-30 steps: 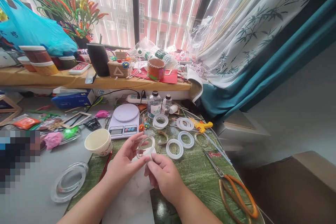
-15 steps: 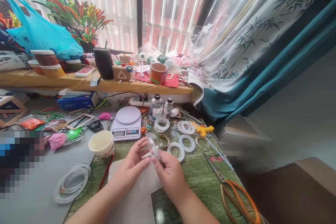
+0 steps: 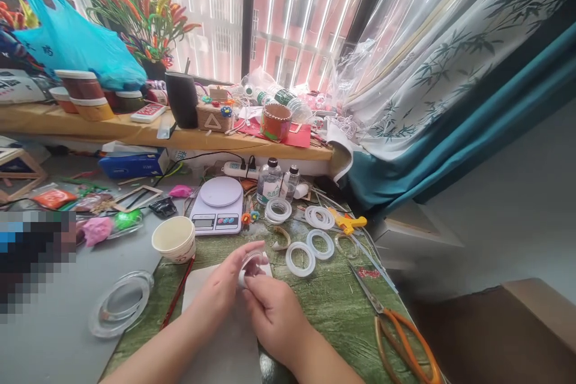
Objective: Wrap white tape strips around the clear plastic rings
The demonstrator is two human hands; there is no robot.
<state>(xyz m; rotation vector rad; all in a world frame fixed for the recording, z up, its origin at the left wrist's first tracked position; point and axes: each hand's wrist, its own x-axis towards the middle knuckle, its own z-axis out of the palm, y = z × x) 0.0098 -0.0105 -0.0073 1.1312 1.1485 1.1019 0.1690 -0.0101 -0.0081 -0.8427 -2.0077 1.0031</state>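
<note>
My left hand (image 3: 219, 288) is curled around a clear ring (image 3: 251, 256), bangle-like, its fingers stretched along the far side. My right hand (image 3: 279, 315) is closed at the ring's near side, pinching a small white piece (image 3: 242, 279) against it. Whether that piece is paper or cloth I cannot tell; the fingers hide most of it. Below both hands lies a pale sheet (image 3: 216, 342) on the green tabletop. Several whitish ring moulds (image 3: 300, 259) lie just beyond my right hand. A paper cup (image 3: 174, 240) and a dark red stick (image 3: 177, 294) are left of my hands.
Orange-handled scissors (image 3: 396, 330) lie at the right edge. Farther back are a kitchen scale (image 3: 218, 210), two bottles (image 3: 270, 183) and a yellow glue gun (image 3: 347, 221). Large clear rings (image 3: 121, 303) rest on the grey surface at left. A crowded ledge (image 3: 225, 141) runs behind.
Both hands have come lower and slightly left with the ring. The ring has turned, and my right fingers have closed in at its near side. The camera view has shifted slightly.
</note>
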